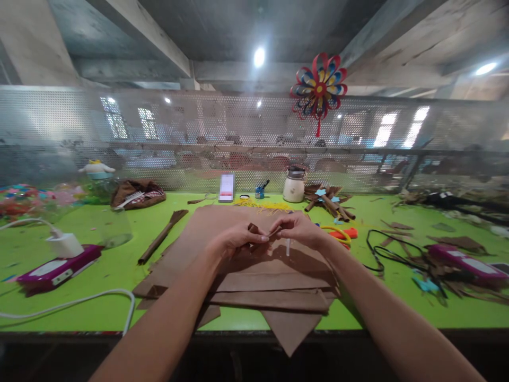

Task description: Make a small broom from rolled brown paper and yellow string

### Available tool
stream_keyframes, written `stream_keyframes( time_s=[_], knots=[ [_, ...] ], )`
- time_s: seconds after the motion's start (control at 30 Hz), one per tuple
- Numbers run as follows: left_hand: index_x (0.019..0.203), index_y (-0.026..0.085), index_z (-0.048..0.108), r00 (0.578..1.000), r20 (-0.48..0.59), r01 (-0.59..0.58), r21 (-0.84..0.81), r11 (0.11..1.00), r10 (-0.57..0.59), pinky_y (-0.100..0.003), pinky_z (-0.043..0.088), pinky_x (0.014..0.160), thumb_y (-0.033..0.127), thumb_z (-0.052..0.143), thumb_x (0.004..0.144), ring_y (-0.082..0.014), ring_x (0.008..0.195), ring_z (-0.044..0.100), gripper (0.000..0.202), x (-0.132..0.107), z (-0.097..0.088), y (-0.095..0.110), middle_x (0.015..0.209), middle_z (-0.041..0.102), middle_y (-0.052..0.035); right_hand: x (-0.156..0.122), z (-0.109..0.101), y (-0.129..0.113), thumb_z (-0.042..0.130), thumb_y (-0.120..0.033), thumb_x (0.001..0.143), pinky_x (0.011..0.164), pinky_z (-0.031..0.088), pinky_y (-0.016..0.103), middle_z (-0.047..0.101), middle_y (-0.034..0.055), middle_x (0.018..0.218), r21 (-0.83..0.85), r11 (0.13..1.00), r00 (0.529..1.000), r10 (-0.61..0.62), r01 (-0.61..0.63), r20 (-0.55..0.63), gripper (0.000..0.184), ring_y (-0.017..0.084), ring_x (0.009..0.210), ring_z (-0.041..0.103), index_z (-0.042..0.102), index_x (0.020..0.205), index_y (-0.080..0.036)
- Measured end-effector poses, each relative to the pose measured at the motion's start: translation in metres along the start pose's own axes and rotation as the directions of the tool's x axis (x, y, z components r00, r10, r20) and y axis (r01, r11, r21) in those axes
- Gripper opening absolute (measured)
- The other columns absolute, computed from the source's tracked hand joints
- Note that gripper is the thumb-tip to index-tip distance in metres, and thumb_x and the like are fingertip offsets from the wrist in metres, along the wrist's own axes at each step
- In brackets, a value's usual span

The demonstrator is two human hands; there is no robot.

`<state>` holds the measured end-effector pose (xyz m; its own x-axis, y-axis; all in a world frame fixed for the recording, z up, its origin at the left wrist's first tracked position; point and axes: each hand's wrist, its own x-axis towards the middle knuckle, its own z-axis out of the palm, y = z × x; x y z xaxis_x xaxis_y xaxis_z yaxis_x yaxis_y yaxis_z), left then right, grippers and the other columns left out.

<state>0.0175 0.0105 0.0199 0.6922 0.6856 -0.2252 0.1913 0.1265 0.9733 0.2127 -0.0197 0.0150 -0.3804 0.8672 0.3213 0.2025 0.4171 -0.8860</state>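
Observation:
My left hand (240, 239) is closed in a pinch on a small piece of brown paper (274, 232), which looks folded or rolled. My right hand (298, 228) grips the same piece from the other side, fingertips close to the left thumb. Both hands are over large brown paper sheets (214, 223) spread on the green table. Folded strips of brown paper (270, 301) lie across the near part of the sheets. A short whitish stick (288, 247) shows just below my right hand. Beside my right wrist is something with red-orange handles (349, 233), partly hidden.
A rolled brown paper tube (163, 237) lies left. Behind are a phone (226, 187), a small blue bottle (260, 192), a white jar (294, 187) and bundled paper rolls (332, 204). Purple power strips (59, 270) and cables flank both sides.

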Motion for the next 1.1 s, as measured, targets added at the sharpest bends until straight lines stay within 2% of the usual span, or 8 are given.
stream_keyframes(
  time_s=[0.27,0.43,0.57,0.73,0.93,1.1],
  knots=[
    [0.072,0.009,0.064,0.999,-0.045,0.007,0.003,1.000,-0.007,-0.020,0.029,0.041,0.034,0.074,0.057,-0.0091,0.046,0.049,0.030,0.002,-0.002,-0.002,0.060,0.064,-0.0065,0.001,-0.002,0.005,0.066,-0.021,0.063,0.068,0.048,0.029,0.065,0.0026,0.072,0.000,1.000,1.000,0.007,-0.007,-0.025,0.016,0.013,0.067,0.059,0.067,0.077,-0.014],
    [0.075,0.009,0.064,1.000,-0.005,-0.007,-0.009,1.000,0.007,-0.020,0.029,0.043,0.033,0.073,0.058,-0.0095,0.050,0.052,0.030,0.006,-0.005,-0.007,0.068,0.065,-0.0091,0.002,0.001,0.008,0.066,-0.021,0.061,0.072,0.048,0.031,0.066,0.0033,0.075,0.067,0.997,0.999,0.029,-0.027,-0.029,0.020,0.014,0.069,0.061,0.066,0.080,-0.014],
    [0.075,0.009,0.064,0.999,0.015,-0.046,0.053,0.998,0.045,-0.019,0.026,0.042,0.032,0.069,0.063,-0.0086,0.050,0.051,0.027,0.006,-0.006,-0.007,0.070,0.065,-0.0097,0.002,0.002,0.009,0.065,-0.019,0.061,0.071,0.048,0.031,0.067,0.0028,0.073,0.091,0.996,0.999,0.020,-0.017,-0.034,0.019,0.014,0.068,0.061,0.066,0.079,-0.014],
    [0.072,0.009,0.062,0.998,-0.051,-0.041,0.056,0.998,0.044,-0.019,0.029,0.042,0.030,0.069,0.064,-0.0076,0.048,0.050,0.023,0.002,-0.002,-0.002,0.067,0.065,-0.0077,0.005,-0.001,0.011,0.064,-0.017,0.060,0.066,0.047,0.028,0.065,0.0008,0.067,0.061,0.998,0.991,0.009,-0.001,-0.135,0.018,0.012,0.061,0.059,0.068,0.077,-0.014],
    [0.077,0.010,0.062,0.997,-0.041,-0.061,0.051,0.997,0.063,-0.022,0.037,0.051,0.033,0.069,0.063,-0.0135,0.064,0.058,0.028,0.006,-0.007,-0.007,0.083,0.067,-0.0118,0.004,-0.002,0.009,0.070,-0.018,0.056,0.066,0.047,0.029,0.065,0.0007,0.065,0.166,0.986,0.982,0.016,0.016,-0.189,0.018,0.012,0.060,0.059,0.069,0.073,-0.014],
    [0.078,0.011,0.063,0.997,-0.039,-0.063,0.126,0.990,0.069,-0.022,0.035,0.050,0.034,0.065,0.066,-0.0126,0.059,0.056,0.026,0.009,-0.011,-0.009,0.078,0.067,-0.0109,0.004,-0.002,0.010,0.072,-0.019,0.055,0.066,0.047,0.029,0.066,0.0014,0.067,0.237,0.972,0.973,0.057,-0.003,-0.222,0.019,0.012,0.060,0.059,0.068,0.073,-0.013]
  ],
)
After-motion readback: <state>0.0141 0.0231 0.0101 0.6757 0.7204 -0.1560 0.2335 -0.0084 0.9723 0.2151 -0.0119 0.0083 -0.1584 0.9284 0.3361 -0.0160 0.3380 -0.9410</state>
